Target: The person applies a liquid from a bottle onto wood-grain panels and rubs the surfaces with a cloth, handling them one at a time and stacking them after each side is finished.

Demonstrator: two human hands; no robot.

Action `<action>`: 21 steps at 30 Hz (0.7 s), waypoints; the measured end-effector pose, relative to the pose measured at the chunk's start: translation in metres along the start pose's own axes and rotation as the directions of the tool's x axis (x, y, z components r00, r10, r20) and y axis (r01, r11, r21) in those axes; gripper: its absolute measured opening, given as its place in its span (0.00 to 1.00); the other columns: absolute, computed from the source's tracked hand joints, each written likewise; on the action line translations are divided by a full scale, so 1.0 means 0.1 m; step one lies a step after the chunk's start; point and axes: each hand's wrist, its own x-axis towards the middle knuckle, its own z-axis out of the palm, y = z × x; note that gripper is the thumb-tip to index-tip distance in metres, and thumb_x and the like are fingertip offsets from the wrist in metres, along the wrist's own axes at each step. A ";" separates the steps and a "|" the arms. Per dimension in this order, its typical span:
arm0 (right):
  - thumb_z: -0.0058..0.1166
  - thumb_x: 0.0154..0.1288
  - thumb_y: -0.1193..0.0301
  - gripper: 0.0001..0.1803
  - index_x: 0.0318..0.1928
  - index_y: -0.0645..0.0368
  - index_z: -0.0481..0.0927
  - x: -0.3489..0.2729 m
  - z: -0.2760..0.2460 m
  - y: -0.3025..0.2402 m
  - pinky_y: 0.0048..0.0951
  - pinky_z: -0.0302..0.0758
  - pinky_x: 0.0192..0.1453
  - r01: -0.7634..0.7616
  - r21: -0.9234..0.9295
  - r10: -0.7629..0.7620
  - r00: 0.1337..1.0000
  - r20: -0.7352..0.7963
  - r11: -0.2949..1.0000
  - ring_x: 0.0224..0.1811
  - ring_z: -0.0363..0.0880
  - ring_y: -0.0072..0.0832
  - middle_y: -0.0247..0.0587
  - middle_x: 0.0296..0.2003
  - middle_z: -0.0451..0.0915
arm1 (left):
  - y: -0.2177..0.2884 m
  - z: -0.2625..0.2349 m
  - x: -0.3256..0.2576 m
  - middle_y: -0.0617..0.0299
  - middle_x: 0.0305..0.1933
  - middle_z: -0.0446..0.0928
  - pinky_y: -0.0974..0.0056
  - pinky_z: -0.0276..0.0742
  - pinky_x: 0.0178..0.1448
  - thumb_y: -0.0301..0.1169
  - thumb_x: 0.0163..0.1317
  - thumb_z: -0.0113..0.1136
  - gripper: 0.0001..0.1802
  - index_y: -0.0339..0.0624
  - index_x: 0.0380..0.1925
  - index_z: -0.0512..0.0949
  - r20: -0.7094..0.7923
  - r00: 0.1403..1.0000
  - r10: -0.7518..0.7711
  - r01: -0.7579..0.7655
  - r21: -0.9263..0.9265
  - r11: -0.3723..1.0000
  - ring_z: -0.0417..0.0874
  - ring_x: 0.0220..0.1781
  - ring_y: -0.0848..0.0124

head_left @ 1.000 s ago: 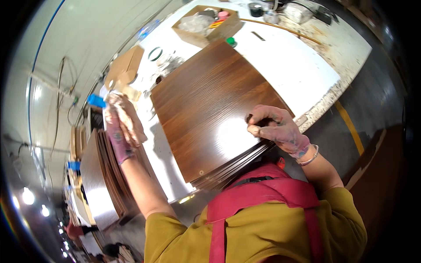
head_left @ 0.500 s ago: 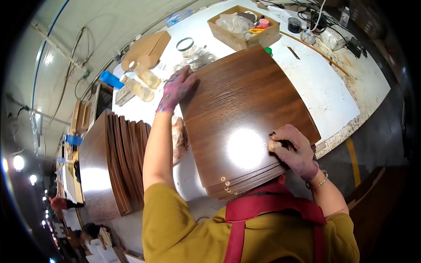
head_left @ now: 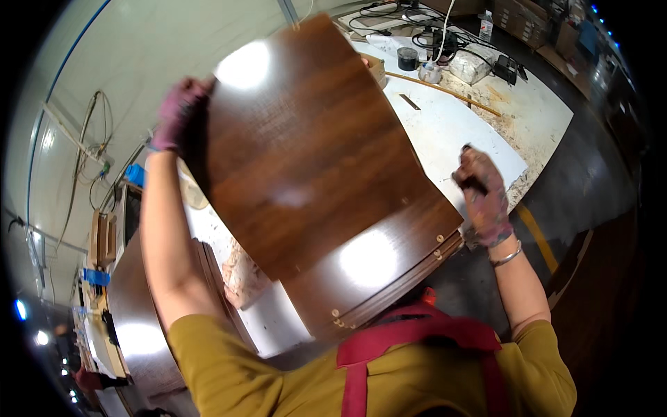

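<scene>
My left hand (head_left: 179, 111), in a purple glove, grips the left edge of a dark brown wooden panel (head_left: 306, 146) and holds it raised and tilted off a stack of like panels (head_left: 375, 271). The stack lies on the white worktable (head_left: 458, 132) close to my body. My right hand (head_left: 483, 194), also gloved, is off the stack's right side, fingers closed on a small dark tool (head_left: 472, 182). A bracelet sits on that wrist. The raised panel hides much of the table behind it.
At the table's far end stand a dark round pot (head_left: 408, 59), a plastic bag (head_left: 474, 66), cables and a thin stick (head_left: 445, 92). More brown panels (head_left: 139, 306) are stacked at my left. A yellow floor line (head_left: 535, 236) runs on the right.
The top panel, flat on the stack before, now stands lifted by my left hand. My right hand has left the panel corner and moved right and up with the tool.
</scene>
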 end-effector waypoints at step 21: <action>0.58 0.70 0.67 0.16 0.53 0.61 0.79 0.50 -0.11 -0.33 0.26 0.75 0.54 -0.352 0.090 0.278 0.851 0.445 0.932 0.42 0.75 0.20 0.33 0.44 0.79 | 2.04 0.70 -4.08 0.47 0.54 0.79 0.53 0.84 0.35 0.47 0.61 0.65 0.32 0.43 0.61 0.72 0.590 0.799 0.119 -0.416 0.399 0.817 0.88 0.35 0.57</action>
